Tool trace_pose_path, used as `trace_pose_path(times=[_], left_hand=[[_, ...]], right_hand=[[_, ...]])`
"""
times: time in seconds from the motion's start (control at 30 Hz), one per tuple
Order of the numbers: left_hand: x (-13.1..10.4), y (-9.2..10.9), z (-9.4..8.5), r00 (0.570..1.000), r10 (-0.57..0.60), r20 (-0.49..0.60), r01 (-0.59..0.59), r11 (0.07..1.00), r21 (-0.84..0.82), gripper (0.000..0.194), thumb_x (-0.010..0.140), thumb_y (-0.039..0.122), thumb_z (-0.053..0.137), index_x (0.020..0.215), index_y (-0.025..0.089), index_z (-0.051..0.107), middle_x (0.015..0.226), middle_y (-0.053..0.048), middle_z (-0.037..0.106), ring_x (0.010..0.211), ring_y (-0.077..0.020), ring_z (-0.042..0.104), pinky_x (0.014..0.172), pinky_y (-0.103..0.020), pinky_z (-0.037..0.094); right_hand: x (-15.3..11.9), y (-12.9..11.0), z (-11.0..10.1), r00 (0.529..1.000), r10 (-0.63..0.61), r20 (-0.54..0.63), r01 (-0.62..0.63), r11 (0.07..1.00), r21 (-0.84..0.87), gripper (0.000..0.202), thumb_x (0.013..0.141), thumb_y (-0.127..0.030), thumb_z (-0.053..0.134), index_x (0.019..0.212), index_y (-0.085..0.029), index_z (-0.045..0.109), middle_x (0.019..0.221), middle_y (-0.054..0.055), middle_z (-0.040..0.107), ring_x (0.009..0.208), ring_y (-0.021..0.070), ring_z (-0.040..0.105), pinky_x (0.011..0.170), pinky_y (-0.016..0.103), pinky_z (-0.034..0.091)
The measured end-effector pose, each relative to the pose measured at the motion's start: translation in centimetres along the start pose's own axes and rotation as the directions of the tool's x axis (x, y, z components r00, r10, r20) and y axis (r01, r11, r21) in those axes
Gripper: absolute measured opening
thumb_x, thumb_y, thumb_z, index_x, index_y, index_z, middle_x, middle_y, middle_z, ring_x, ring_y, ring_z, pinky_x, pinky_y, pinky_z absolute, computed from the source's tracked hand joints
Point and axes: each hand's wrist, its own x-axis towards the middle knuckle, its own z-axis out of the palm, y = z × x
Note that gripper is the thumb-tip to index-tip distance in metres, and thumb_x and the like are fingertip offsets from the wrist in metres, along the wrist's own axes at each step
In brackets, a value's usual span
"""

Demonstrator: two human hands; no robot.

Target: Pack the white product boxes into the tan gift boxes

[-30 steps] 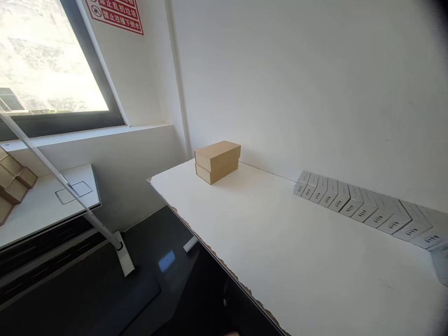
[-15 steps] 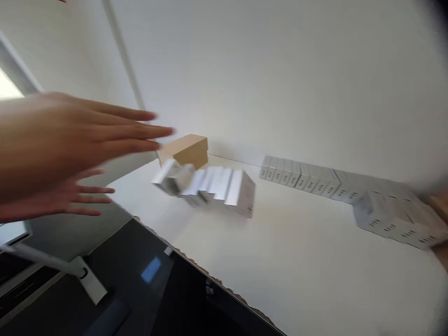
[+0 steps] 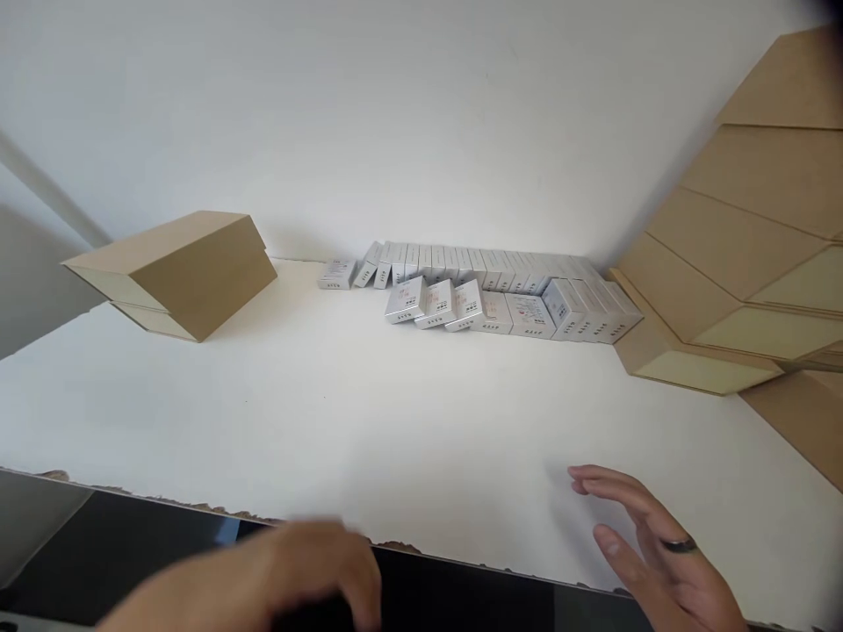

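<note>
My right hand (image 3: 649, 544), with a dark ring on one finger, hovers above the white table near its front edge. Its thumb and fingers are apart and nothing is between them. At the bottom, my left hand (image 3: 290, 570) is blurred by motion over the front edge; its fingers bend loosely downward, and I see nothing in it. Small silver-white boxes (image 3: 507, 272) stand in a row along the wall. In front of them, several more such boxes (image 3: 435, 305) lean or lie overlapped. One box (image 3: 338, 274) lies flat at the row's left end.
Two stacked brown cartons (image 3: 198, 272) stand at the left on the white table (image 3: 316, 412). Many brown cartons (image 3: 757, 193) are stacked at the right against the wall. The table's front edge (image 3: 217, 509) is chipped, with dark floor below.
My view has swung to the right and levelled. Both hands have come from the left side to the front edge. The loose boxes, blurred in mid-motion before, now rest by the row.
</note>
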Motion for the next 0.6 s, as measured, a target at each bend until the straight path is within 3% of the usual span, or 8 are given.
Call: trace_pose_path(times=[0.07,0.1,0.17,0.23,0.27,0.4,0.47,0.6], left_hand=[[0.9,-1.6,-4.0,0.985,-0.072,-0.159,0.072,0.997,-0.004,0.023,0.098,0.041,0.041,0.108,0.031,0.060,0.108,-0.002,0.069,0.099,-0.0187,0.065,0.087,-0.031,0.054],[1.8,-2.9,-6.2,0.930,-0.136,-0.343,0.153,0.988,0.022,0.019,0.097,0.041,0.045,0.099,0.029,0.060,0.107,-0.002,0.069,0.099,-0.0185,0.065,0.088,-0.032,0.052],[4.5,-6.3,-10.4,0.679,-0.199,-0.707,0.365,0.927,0.090,0.025,0.094,0.048,0.049,0.097,0.025,0.058,0.111,-0.006,0.067,0.100,-0.0216,0.063,0.089,-0.036,0.051],[7.5,-10.1,-14.1,0.519,-0.287,-0.805,0.613,0.781,0.117,0.041,0.088,0.051,0.054,0.116,0.022,0.052,0.122,-0.011,0.060,0.106,-0.0264,0.061,0.088,-0.040,0.051],[9.0,-12.0,-15.7,0.497,-0.355,-0.792,0.717,0.682,0.145,0.052,0.087,0.052,0.055,0.126,0.019,0.047,0.131,-0.015,0.054,0.112,-0.0295,0.058,0.092,-0.043,0.050],[13.6,-17.6,-19.6,0.509,-0.473,-0.719,0.771,0.622,0.136,0.082,0.077,0.058,0.063,0.141,0.016,0.035,0.144,-0.021,0.043,0.127,-0.0385,0.048,0.097,-0.048,0.046],[15.2,-19.2,-20.6,0.511,-0.509,-0.692,0.784,0.607,0.132,0.092,0.072,0.061,0.068,0.145,0.020,0.030,0.147,-0.020,0.040,0.130,-0.0396,0.046,0.100,-0.049,0.044],[17.0,-21.2,-22.2,0.450,-0.596,-0.665,0.839,0.536,0.087,0.103,0.062,0.064,0.076,0.143,0.016,0.035,0.141,-0.024,0.047,0.130,-0.0442,0.044,0.103,-0.054,0.040]], right_hand=[[1.1,-0.3,-0.3,0.999,0.010,0.031,-0.008,0.999,-0.049,0.027,0.094,-0.045,0.056,0.118,-0.035,0.059,0.125,-0.002,0.062,0.118,0.0173,0.060,0.094,0.021,0.053],[1.8,-0.4,-0.5,0.998,0.025,0.051,-0.021,0.997,-0.074,0.028,0.092,-0.048,0.056,0.118,-0.036,0.059,0.125,-0.002,0.063,0.117,0.0184,0.061,0.087,0.022,0.056],[3.6,-0.6,-0.6,0.992,0.083,0.098,-0.071,0.991,-0.114,0.031,0.090,-0.054,0.057,0.115,-0.037,0.060,0.125,-0.001,0.063,0.117,0.0215,0.060,0.078,0.025,0.058],[5.8,-0.7,-0.5,0.979,0.154,0.131,-0.135,0.981,-0.142,0.037,0.086,-0.062,0.056,0.113,-0.037,0.060,0.126,-0.001,0.062,0.118,0.0251,0.059,0.085,0.035,0.057],[7.0,-0.8,-0.3,0.971,0.196,0.138,-0.174,0.972,-0.156,0.041,0.084,-0.065,0.055,0.113,-0.036,0.060,0.127,0.000,0.061,0.120,0.0267,0.057,0.093,0.041,0.054],[12.7,-0.1,1.4,0.895,0.433,0.103,-0.405,0.888,-0.217,0.057,0.079,-0.067,0.055,0.123,-0.032,0.053,0.139,0.004,0.051,0.127,0.0287,0.050,0.103,0.048,0.045],[15.7,0.7,2.5,0.838,0.544,0.032,-0.519,0.814,-0.263,0.063,0.079,-0.062,0.055,0.129,-0.024,0.048,0.142,0.012,0.047,0.131,0.0313,0.045,0.105,0.049,0.043],[19.8,2.6,4.3,0.765,0.634,-0.116,-0.631,0.699,-0.337,0.071,0.086,-0.059,0.048,0.137,-0.010,0.038,0.138,0.025,0.045,0.135,0.0397,0.035,0.106,0.055,0.037]])
